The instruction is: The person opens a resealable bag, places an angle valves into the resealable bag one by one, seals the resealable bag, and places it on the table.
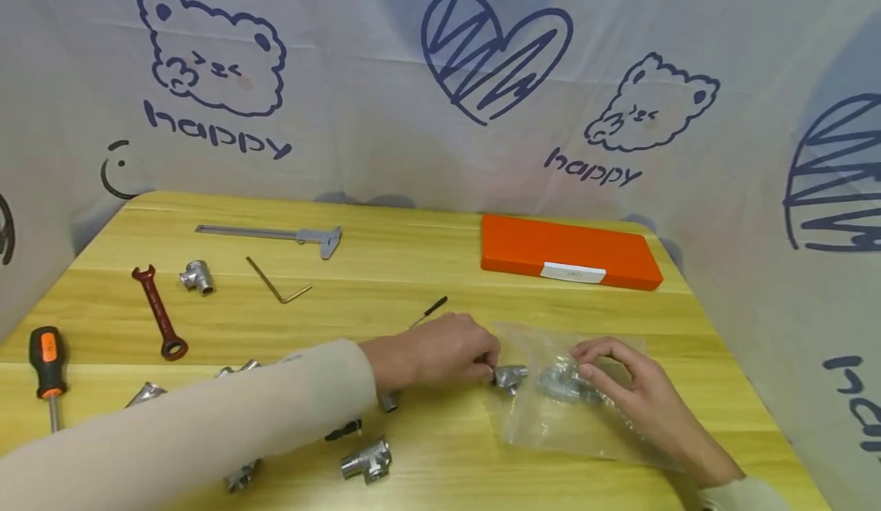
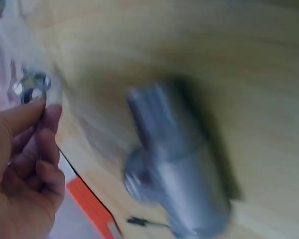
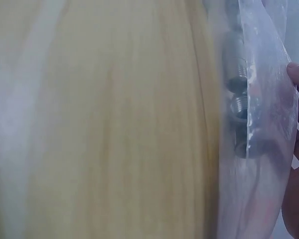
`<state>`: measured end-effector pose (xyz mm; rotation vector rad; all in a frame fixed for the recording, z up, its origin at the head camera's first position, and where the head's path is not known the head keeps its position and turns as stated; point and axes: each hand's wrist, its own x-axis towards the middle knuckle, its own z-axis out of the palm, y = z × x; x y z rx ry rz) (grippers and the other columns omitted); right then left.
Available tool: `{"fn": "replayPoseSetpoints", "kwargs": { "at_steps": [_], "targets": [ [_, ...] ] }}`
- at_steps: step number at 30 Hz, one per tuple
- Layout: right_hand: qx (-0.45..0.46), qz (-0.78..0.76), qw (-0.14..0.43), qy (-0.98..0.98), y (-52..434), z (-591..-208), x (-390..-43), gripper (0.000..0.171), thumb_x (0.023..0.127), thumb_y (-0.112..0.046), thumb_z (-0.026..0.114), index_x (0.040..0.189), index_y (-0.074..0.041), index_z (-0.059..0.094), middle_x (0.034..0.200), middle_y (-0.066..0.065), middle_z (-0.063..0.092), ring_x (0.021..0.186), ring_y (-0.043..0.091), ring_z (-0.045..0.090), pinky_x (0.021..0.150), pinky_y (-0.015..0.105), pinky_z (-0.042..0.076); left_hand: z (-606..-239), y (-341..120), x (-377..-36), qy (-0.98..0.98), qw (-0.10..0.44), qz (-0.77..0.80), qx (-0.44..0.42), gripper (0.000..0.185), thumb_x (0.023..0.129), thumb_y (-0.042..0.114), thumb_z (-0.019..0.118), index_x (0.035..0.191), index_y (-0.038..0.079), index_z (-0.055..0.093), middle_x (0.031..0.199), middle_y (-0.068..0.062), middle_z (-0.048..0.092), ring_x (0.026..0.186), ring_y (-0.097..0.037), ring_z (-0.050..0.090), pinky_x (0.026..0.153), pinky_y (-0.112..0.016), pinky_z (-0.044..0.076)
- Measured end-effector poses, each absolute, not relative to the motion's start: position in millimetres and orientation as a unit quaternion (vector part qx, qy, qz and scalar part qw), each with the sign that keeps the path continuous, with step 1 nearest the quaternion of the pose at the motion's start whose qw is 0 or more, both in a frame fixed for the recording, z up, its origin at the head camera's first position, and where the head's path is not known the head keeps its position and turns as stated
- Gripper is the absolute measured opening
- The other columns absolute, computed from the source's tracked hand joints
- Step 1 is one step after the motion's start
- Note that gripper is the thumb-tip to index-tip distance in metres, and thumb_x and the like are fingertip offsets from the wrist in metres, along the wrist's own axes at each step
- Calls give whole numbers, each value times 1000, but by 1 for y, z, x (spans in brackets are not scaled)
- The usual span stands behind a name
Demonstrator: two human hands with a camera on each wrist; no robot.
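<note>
My left hand [image 1: 440,350] pinches a silver metal tee pipe fitting [image 1: 511,377] at the left end of a clear plastic bag [image 1: 544,431]. In the left wrist view, the thumb tip overlaps this fitting [image 2: 32,85], and the fingers are curled. My right hand [image 1: 636,392] pinches the upper side of the bag, its thumb and fingers on the film. Several similar fittings [image 3: 236,69] show through the plastic. Another tee fitting [image 2: 177,164] lies on the table under the left wrist, blurred and large in that wrist view.
More fittings [image 1: 368,461] lie front left, partly hidden by the left sleeve. Leftward are a screwdriver [image 1: 48,362], a red wrench [image 1: 160,312], a lone fitting [image 1: 198,277] and a hex key [image 1: 271,285]. A caliper [image 1: 303,236] and an orange case [image 1: 564,251] lie behind; a small screwdriver [image 1: 435,306] is mid-table.
</note>
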<state>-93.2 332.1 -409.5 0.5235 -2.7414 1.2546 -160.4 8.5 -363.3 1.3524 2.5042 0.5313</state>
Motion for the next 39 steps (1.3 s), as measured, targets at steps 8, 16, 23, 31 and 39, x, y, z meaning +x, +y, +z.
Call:
{"fn": "replayPoseSetpoints", "kwargs": {
  "at_steps": [8, 16, 23, 31, 39],
  "targets": [
    [166, 404, 39, -899, 332, -408, -93, 12, 108, -12, 69, 109, -24, 70, 126, -6, 76, 123, 2, 66, 110, 10, 42, -354, -8, -165, 857, 140, 149, 474, 21, 106, 28, 75, 88, 18, 69, 80, 10, 65, 72, -5, 53, 71, -21, 47],
    [166, 402, 42, -899, 333, -409, -92, 13, 108, -12, 70, 108, -24, 71, 126, -5, 76, 123, 1, 66, 109, 8, 41, -340, -97, -181, 856, 244, 149, 430, 14, 106, 23, 73, 118, 17, 79, 101, 12, 74, 92, -2, 65, 91, -30, 58],
    [161, 402, 40, -900, 333, -409, -92, 12, 108, -13, 70, 107, -25, 71, 126, -6, 76, 123, 1, 66, 109, 9, 42, -351, -120, -175, 842, 301, 178, 411, 25, 98, 25, 83, 121, 19, 76, 94, 14, 69, 85, -1, 60, 81, -23, 55],
    [153, 401, 30, -903, 333, -409, -93, 9, 109, -15, 69, 108, -24, 70, 127, -6, 75, 124, 0, 64, 109, 9, 42, -359, -122, -174, 831, 296, 231, 410, 15, 99, 27, 82, 111, 21, 75, 91, 15, 73, 81, 0, 64, 77, -23, 56],
    [156, 405, 29, -900, 332, -410, -94, 9, 109, -14, 68, 109, -24, 70, 127, -6, 75, 124, 0, 65, 108, 10, 43, -366, -78, -166, 841, 257, 338, 336, 19, 98, 27, 84, 107, 15, 74, 88, 10, 76, 80, -5, 68, 78, -25, 55]
  ]
}}
